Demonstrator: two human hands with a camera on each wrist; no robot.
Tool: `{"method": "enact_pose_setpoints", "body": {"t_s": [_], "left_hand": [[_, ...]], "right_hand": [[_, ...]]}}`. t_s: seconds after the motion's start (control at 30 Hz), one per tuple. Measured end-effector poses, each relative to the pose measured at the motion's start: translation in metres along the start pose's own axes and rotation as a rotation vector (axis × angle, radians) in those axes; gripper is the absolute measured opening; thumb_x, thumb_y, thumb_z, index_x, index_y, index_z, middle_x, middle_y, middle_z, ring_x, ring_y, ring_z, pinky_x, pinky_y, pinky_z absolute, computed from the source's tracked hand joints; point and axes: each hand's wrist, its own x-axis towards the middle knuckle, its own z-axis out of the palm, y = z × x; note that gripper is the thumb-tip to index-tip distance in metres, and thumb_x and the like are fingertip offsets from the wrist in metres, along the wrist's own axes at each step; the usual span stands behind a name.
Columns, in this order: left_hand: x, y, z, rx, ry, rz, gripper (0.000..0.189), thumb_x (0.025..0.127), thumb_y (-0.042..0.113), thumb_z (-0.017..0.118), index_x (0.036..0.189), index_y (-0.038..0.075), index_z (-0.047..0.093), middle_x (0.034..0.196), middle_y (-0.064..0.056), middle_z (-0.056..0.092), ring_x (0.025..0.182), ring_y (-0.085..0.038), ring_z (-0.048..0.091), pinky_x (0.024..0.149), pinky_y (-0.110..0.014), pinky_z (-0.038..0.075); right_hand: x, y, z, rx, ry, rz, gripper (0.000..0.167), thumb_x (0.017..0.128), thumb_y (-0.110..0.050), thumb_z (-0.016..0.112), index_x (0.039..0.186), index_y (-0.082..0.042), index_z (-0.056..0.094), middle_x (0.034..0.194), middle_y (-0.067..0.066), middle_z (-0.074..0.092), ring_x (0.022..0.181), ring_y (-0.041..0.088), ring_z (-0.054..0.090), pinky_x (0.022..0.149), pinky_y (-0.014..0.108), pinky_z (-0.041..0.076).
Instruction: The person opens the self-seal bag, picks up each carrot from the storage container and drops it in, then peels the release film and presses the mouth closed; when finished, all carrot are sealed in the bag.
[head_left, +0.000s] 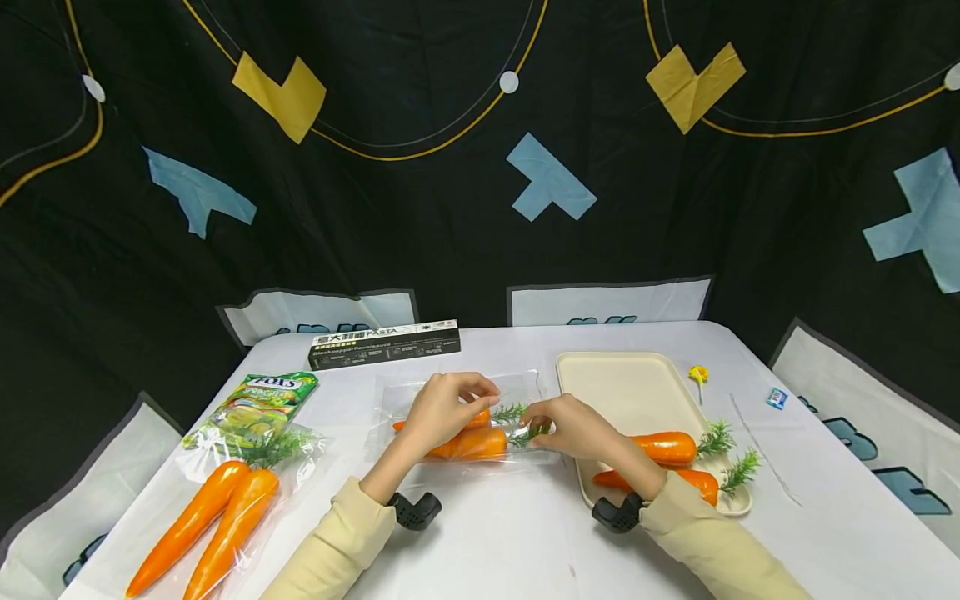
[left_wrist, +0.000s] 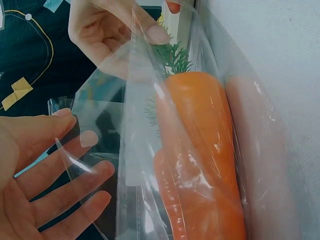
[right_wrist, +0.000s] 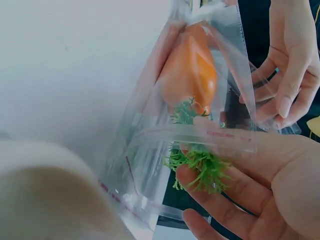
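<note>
A clear plastic bag (head_left: 397, 396) lies mid-table with two orange carrots inside, the nearer carrot (head_left: 480, 446) showing most plainly. My left hand (head_left: 442, 408) is over the bag; in the left wrist view its thumb and index finger pinch the film while the other fingers spread. At the bag's mouth, my right hand (head_left: 570, 425) holds a carrot's green leaves (right_wrist: 200, 167) between thumb and fingers, the thumb lying behind the film. In the left wrist view the carrot (left_wrist: 200, 135) sits inside the bag, its leaves towards the right hand.
Right of the bag, a cream tray (head_left: 615, 383) bears two carrots (head_left: 663, 447) under my right forearm. A lollipop (head_left: 698, 373) and a small blue packet (head_left: 777, 398) lie beyond it. Leftward are bagged carrots (head_left: 243, 504), a green Fox's packet (head_left: 281, 392) and a black pasta box (head_left: 382, 346).
</note>
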Motion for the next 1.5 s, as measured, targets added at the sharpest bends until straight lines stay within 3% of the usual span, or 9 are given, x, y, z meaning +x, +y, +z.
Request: {"method": "enact_pose_setpoints", "body": {"t_s": [0.17,0.3,0.43,0.57,0.77,0.9,1.1,1.27,1.5], "left_hand": [[0.0,0.0,0.0,-0.011,-0.014,-0.007,0.007,0.088,0.026,0.072,0.093,0.021,0.075,0.087,0.009,0.072,0.075,-0.009,0.066,0.07,-0.032,0.053],[0.0,0.0,-0.001,-0.024,-0.049,-0.011,0.011,0.089,0.026,0.071,0.098,0.021,0.075,0.093,0.01,0.072,0.08,-0.012,0.067,0.073,-0.035,0.052],[0.002,0.001,-0.004,-0.012,-0.118,-0.002,0.017,0.089,0.027,0.07,0.104,0.02,0.074,0.1,0.008,0.071,0.086,-0.014,0.067,0.077,-0.036,0.051],[0.007,0.004,-0.009,0.031,-0.219,0.032,0.024,0.088,0.028,0.071,0.11,0.017,0.072,0.107,0.002,0.071,0.093,-0.021,0.066,0.08,-0.037,0.051],[0.022,0.009,-0.017,0.147,-0.379,0.034,0.03,0.086,0.029,0.074,0.114,0.017,0.07,0.109,-0.004,0.07,0.102,-0.027,0.063,0.085,-0.044,0.05],[0.036,0.009,-0.02,0.246,-0.431,0.009,0.029,0.085,0.028,0.075,0.112,0.019,0.071,0.109,-0.002,0.07,0.105,-0.026,0.062,0.086,-0.048,0.049],[0.057,0.002,-0.02,0.345,-0.524,-0.016,0.028,0.086,0.027,0.074,0.112,0.017,0.071,0.108,-0.002,0.069,0.101,-0.023,0.062,0.085,-0.045,0.05],[0.071,-0.005,-0.015,0.39,-0.57,-0.045,0.028,0.087,0.028,0.074,0.112,0.015,0.071,0.106,-0.002,0.068,0.101,-0.022,0.061,0.086,-0.048,0.048],[0.085,-0.014,0.001,0.407,-0.605,-0.074,0.029,0.089,0.021,0.07,0.117,0.013,0.069,0.113,-0.006,0.066,0.104,-0.024,0.058,0.084,-0.043,0.049]], "right_hand": [[-0.01,0.004,-0.004,0.016,0.016,-0.014,0.027,0.084,-0.016,0.076,0.108,-0.007,0.071,0.093,-0.002,0.07,0.082,0.013,0.064,0.072,0.032,0.054],[-0.024,0.006,-0.011,0.037,0.08,-0.03,0.026,0.087,-0.022,0.073,0.109,-0.007,0.071,0.099,-0.001,0.07,0.087,0.016,0.064,0.077,0.039,0.053],[-0.04,0.006,-0.014,0.062,0.115,-0.048,0.023,0.09,-0.025,0.07,0.106,-0.009,0.072,0.101,-0.002,0.071,0.085,0.01,0.062,0.08,0.042,0.052],[-0.053,0.004,-0.012,0.078,0.093,-0.046,0.02,0.089,-0.024,0.071,0.104,-0.012,0.073,0.099,-0.005,0.071,0.086,0.008,0.061,0.078,0.04,0.052],[-0.066,0.0,-0.009,0.052,0.082,-0.024,0.026,0.087,-0.032,0.073,0.105,-0.014,0.072,0.099,-0.005,0.071,0.087,0.012,0.062,0.077,0.037,0.052],[-0.073,-0.004,-0.008,0.027,0.075,-0.034,0.026,0.084,-0.03,0.076,0.103,-0.013,0.072,0.097,-0.005,0.07,0.086,0.013,0.062,0.077,0.034,0.052],[-0.076,-0.008,-0.003,0.007,0.025,-0.038,0.022,0.08,-0.019,0.08,0.101,-0.015,0.073,0.097,-0.009,0.069,0.086,0.013,0.062,0.069,0.026,0.05],[-0.072,-0.012,0.008,-0.034,-0.017,-0.028,0.025,0.075,-0.022,0.083,0.098,-0.021,0.073,0.099,-0.015,0.066,0.087,0.008,0.06,0.072,0.025,0.049],[-0.065,-0.016,0.02,-0.12,-0.022,-0.095,0.023,0.076,-0.017,0.082,0.096,-0.022,0.073,0.095,-0.014,0.066,0.085,0.004,0.059,0.072,0.025,0.049]]}}
